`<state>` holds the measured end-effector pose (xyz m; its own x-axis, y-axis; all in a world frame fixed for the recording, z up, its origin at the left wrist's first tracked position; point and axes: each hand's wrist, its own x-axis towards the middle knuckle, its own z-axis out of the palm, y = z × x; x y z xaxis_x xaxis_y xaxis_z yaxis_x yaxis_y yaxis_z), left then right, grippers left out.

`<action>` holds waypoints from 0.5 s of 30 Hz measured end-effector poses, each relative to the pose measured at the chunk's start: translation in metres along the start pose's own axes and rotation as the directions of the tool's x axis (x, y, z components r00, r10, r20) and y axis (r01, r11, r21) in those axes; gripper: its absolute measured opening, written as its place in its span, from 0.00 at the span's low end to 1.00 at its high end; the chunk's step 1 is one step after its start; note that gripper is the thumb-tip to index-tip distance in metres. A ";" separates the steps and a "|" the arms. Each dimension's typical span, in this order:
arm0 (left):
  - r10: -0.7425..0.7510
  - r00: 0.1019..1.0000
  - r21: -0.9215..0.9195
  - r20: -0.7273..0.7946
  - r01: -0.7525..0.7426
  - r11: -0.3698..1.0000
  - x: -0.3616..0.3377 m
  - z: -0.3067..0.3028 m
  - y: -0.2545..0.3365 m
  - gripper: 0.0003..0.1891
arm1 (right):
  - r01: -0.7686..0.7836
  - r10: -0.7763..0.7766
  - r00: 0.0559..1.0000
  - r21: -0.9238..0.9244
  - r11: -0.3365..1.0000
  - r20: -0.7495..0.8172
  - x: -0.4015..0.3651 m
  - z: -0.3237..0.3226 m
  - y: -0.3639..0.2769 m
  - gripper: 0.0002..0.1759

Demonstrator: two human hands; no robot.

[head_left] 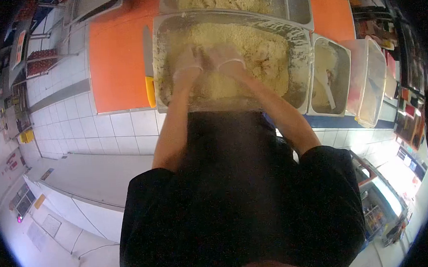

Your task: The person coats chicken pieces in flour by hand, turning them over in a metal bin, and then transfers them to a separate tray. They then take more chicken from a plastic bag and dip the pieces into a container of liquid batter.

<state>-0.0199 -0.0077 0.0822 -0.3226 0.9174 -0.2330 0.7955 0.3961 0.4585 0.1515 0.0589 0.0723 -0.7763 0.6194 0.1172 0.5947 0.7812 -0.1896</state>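
Both my hands are in a deep metal pan (pixel 298 88) that holds pale yellow, crumbly breading (pixel 267 39). My left hand (pixel 187 62) reaches into the left part of the crumbs, in a thin whitish glove. Close beside it on the right is my right hand (pixel 224 58), gloved the same way. The fingers of both hands are blurred and partly sunk in the crumbs, so their pose and anything in them are hidden. Lumpier, coated-looking pieces (pixel 266 63) lie in the breading to the right of my right hand.
A yellow-handled knife (pixel 150 91) lies along the pan's left side on an orange board (pixel 116 66). Behind stands another metal pan (pixel 292 3) with crumbly contents. On the right are a smaller metal pan (pixel 338 54) holding a white-handled utensil (pixel 329 91) and a clear plastic tub (pixel 368 82).
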 end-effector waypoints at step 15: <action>0.056 0.664 0.253 0.746 -0.361 0.898 -0.066 -0.058 0.050 0.16 | -0.159 -0.066 0.901 0.470 0.868 0.428 -0.058 0.006 -0.019 0.17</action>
<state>0.0115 -0.0465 0.1697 0.2131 0.6036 -0.7683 0.9603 0.0153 0.2785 0.1834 0.0074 0.0630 -0.8285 0.4735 -0.2991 0.5420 0.5433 -0.6411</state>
